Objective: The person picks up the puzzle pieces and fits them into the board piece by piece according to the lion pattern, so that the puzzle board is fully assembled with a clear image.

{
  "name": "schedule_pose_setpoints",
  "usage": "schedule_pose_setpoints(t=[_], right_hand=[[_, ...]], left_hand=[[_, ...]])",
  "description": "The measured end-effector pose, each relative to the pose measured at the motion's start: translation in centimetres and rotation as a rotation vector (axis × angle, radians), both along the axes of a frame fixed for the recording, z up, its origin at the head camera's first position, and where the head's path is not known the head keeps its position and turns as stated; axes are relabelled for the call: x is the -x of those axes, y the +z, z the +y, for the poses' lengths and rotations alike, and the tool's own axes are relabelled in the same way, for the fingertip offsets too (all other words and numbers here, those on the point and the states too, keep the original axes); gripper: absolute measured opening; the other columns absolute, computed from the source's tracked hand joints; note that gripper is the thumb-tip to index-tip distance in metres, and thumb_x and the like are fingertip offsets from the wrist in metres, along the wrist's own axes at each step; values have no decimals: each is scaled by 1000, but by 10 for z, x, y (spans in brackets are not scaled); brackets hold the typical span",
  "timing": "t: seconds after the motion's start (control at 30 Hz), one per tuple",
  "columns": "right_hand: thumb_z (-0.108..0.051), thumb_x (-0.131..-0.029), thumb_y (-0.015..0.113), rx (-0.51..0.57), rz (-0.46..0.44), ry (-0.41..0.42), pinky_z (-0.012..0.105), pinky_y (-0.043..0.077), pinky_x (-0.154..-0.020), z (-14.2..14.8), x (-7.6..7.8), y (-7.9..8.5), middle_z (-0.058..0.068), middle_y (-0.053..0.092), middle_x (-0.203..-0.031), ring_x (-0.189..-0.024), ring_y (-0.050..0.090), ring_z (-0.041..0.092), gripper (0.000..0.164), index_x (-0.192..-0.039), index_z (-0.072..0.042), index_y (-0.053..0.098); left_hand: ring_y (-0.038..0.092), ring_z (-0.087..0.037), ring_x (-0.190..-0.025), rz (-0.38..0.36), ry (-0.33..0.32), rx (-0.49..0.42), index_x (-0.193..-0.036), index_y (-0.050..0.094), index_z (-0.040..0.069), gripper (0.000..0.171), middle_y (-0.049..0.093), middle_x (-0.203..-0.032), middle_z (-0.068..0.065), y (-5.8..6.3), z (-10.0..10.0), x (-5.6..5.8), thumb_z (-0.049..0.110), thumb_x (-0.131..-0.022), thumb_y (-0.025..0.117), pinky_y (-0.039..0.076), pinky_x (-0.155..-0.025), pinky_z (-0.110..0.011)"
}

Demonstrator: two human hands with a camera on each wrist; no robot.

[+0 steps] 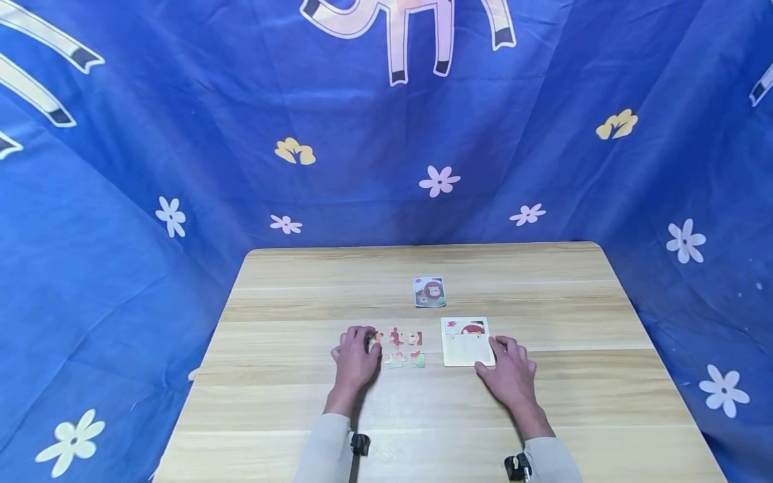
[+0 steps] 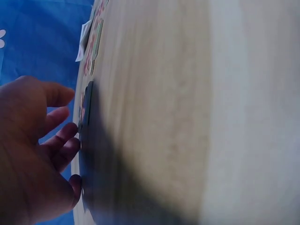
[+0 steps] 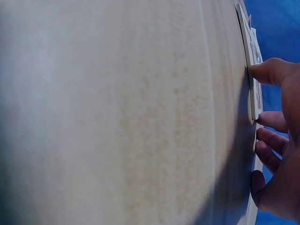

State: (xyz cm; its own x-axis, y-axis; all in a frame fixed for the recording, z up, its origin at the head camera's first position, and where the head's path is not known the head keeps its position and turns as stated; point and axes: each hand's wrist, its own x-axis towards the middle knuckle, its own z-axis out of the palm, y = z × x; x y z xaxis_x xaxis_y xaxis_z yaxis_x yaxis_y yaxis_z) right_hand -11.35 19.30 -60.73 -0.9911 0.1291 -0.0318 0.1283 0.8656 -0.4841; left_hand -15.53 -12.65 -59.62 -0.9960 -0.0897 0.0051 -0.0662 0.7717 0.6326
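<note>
My left hand reaches over the leftmost of several loose jigsaw pieces; its fingers are bent loosely, and the thumb and fingertips are around a dark-edged piece lying on the table. On the right, a white puzzle tray lies flat, with a picture strip along its top and a bare lower part. The right hand holds the tray's near right corner, thumb at one edge and index fingertip at the other. The remaining fingers of that hand curl loosely beside it.
A small picture card with a lion lies behind the tray. Everything rests on a wooden table, with a blue patterned cloth hanging behind and around it.
</note>
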Motion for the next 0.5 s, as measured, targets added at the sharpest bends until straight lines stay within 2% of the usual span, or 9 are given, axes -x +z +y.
schedule_pose_setpoints(t=[0.23, 0.5], right_hand=[[-45, -79, 69, 19, -20, -3, 52, 31, -89, 0, 0, 2, 11, 46, -140, -124, 39, 33, 73, -139, -7, 51], [-45, -79, 70, 24, -29, 0, 52, 30, -89, -1, 0, 4, 10, 46, -140, -125, 39, 32, 73, -139, -7, 51]], left_hand=[[50, -30, -118, 4, 0, -38, -122, 60, 15, 35, 55, -127, -7, 2, -7, 3, 20, -88, 65, 30, -91, -51], [45, -32, -120, -18, 35, 51, -123, 61, 10, 38, 52, -125, -11, 1, -12, 3, 25, -88, 66, 33, -86, -49]])
